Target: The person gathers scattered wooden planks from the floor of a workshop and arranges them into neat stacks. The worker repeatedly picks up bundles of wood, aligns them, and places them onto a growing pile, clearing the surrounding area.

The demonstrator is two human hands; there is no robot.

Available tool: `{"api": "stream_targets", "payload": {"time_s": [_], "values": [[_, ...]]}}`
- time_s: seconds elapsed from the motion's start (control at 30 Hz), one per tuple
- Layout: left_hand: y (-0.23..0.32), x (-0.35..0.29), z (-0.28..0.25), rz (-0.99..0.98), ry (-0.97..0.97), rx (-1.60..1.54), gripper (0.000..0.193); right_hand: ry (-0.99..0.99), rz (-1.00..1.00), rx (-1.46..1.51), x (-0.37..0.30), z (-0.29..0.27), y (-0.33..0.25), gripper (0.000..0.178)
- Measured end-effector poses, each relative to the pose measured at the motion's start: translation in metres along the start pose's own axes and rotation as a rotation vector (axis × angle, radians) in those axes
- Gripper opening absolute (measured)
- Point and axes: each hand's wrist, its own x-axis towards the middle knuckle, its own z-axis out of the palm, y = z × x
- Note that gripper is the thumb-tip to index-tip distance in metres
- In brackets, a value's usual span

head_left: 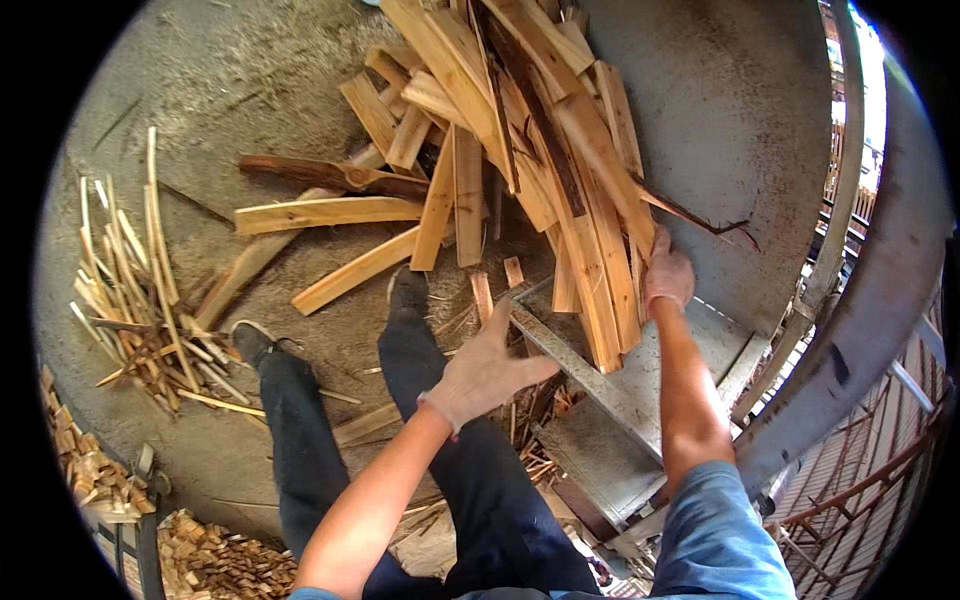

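Observation:
My right hand [669, 272], in a pale thin glove, grips the near end of a long rough wooden board [600, 140] at the right side of a heap. My left hand [487, 372], gloved too, hovers in front of my leg with its thumb and fingers spread and nothing in it. Beside it runs the edge of a grey metal table [585, 375]. Several long boards [600, 300] with bark on some edges rest their near ends on that table. Shorter wood offcuts [405, 130] lie under and left of them.
A bundle of thin wood sticks [130, 290] lies at the left on the dusty floor [230, 80]. Small cut blocks [215, 550] are piled at the lower left. A curved metal panel [740, 130] stands at the right, near a large rusty metal rim [860, 370].

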Motion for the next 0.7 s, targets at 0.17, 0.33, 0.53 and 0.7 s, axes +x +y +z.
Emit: {"api": "stream_targets", "payload": {"time_s": [0.17,0.33,0.53,0.7], "values": [[0.013,0.096,0.036,0.041,-0.030,-0.264,0.126,-0.101,-0.019,0.090,0.060,0.008,0.032,0.093],[-0.003,0.150,0.068,0.105,0.032,-0.638,0.118,-0.151,-0.100,-0.135,0.036,0.000,-0.006,0.104],[-0.007,0.156,0.074,0.090,-0.040,-0.695,0.108,-0.369,-0.052,0.005,0.050,-0.015,0.005,0.112],[-0.005,0.127,0.061,0.052,0.085,-0.506,0.087,-0.496,-0.162,-0.119,0.019,-0.030,-0.017,0.107]]}}
